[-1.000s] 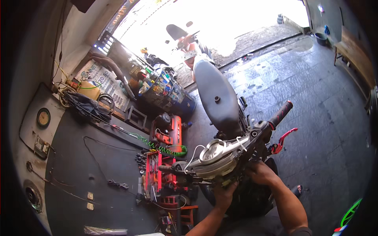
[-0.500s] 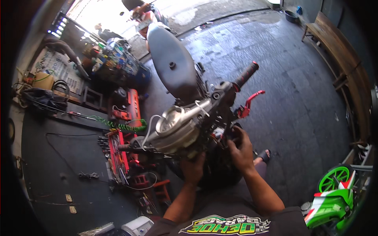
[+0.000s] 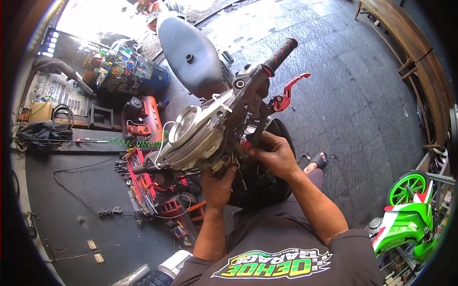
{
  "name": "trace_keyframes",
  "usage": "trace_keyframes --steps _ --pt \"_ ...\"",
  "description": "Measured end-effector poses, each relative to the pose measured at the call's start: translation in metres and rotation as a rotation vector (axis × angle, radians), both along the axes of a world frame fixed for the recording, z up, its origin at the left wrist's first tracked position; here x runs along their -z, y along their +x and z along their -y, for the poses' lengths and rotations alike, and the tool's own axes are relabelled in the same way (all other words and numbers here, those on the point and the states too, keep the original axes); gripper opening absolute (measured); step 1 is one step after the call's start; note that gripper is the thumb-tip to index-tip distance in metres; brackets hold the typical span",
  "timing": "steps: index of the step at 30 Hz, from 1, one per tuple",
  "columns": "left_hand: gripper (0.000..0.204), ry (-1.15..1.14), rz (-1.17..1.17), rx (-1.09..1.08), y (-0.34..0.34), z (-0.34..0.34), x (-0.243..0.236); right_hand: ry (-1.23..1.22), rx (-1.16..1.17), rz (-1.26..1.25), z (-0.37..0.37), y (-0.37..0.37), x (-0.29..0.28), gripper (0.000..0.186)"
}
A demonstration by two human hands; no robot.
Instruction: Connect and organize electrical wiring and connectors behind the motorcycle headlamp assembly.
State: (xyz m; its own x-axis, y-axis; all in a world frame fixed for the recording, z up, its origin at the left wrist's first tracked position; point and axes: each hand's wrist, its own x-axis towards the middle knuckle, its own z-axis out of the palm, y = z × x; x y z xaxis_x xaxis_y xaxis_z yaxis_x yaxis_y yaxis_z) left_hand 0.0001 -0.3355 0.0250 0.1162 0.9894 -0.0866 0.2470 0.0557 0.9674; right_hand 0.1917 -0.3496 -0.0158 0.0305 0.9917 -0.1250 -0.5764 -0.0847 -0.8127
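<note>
A stripped motorcycle stands before me, its handlebar assembly (image 3: 224, 119) bare, with a round gauge housing (image 3: 187, 125) at the middle, a black grip (image 3: 281, 52) and a red brake lever (image 3: 287, 90) on the right. My left hand (image 3: 217, 183) reaches up under the housing and touches its underside among wires. My right hand (image 3: 274, 155) pinches small wires or a connector just below the bar. The grey seat (image 3: 191, 52) stretches away behind. The fingertips are partly hidden by the wiring.
A red tool tray (image 3: 143, 181) and an orange compressor (image 3: 143, 121) lie to the left, with a green coiled hose (image 3: 119, 141). A blue barrel (image 3: 131, 71) full of bottles stands behind. A green motorcycle (image 3: 405, 214) is at the right, a wooden bench (image 3: 410, 47) beyond.
The view has tilted down and closer, so my shirt and arms fill the lower edge. Both hands stay at the wiring under the handlebar.
</note>
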Motion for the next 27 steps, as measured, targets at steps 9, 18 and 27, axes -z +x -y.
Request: trace_keyframes --steps 9,18,27 --pt "0.042 0.056 0.051 0.029 -0.005 0.000 0.003 0.037 0.406 0.068 -0.012 -0.027 -0.007 0.014" --pt "0.042 -0.005 0.078 0.101 -0.012 -0.008 0.006 0.018 0.283 0.056 -0.014 -0.019 -0.004 0.021" --pt "0.033 0.147 -0.017 -0.132 0.020 -0.007 0.014 0.010 0.189 -0.039 -0.011 -0.005 -0.026 0.024"
